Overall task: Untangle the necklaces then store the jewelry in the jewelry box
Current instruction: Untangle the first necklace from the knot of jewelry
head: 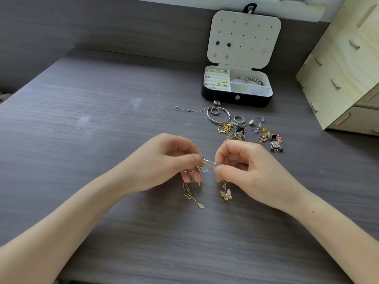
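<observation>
Pinched between curled fingers of left hand (164, 162) and right hand (246, 167): tangled thin gold chain necklaces (205, 167), over grey wood-grain table (102, 119). Hanging below right hand: gold butterfly pendant (226, 194). Farther back, beyond loose pile of mixed jewelry (238, 130): open black jewelry box with white lining (221, 98).

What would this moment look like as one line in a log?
step: untangling | left hand: pinches tangled necklaces | right hand: pinches them too | jewelry box: open | loose jewelry: in front of box
</observation>
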{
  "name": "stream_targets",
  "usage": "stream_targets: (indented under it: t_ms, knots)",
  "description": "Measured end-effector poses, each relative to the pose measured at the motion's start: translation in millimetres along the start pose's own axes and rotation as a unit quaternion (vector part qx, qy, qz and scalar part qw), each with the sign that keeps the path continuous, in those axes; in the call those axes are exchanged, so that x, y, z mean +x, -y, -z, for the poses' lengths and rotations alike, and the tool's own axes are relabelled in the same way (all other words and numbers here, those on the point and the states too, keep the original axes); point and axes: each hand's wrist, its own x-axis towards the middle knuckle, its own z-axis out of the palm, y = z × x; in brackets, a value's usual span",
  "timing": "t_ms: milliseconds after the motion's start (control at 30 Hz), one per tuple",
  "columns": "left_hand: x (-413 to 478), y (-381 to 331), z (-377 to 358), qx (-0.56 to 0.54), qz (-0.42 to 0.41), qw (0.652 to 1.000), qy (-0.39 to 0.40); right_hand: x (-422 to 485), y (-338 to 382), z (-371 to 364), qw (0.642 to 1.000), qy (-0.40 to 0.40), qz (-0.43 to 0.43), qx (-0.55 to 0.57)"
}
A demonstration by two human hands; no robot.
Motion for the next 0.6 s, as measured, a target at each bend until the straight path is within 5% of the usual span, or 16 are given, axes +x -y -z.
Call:
stream_targets:
  t_ms: [600]
  knots:
    - [1.4, 5.2, 4.7, 0.11, 0.003, 0.975, -0.191, -0.4, -2.1, 5.0, 0.999, -0.02, -0.027, 0.0]
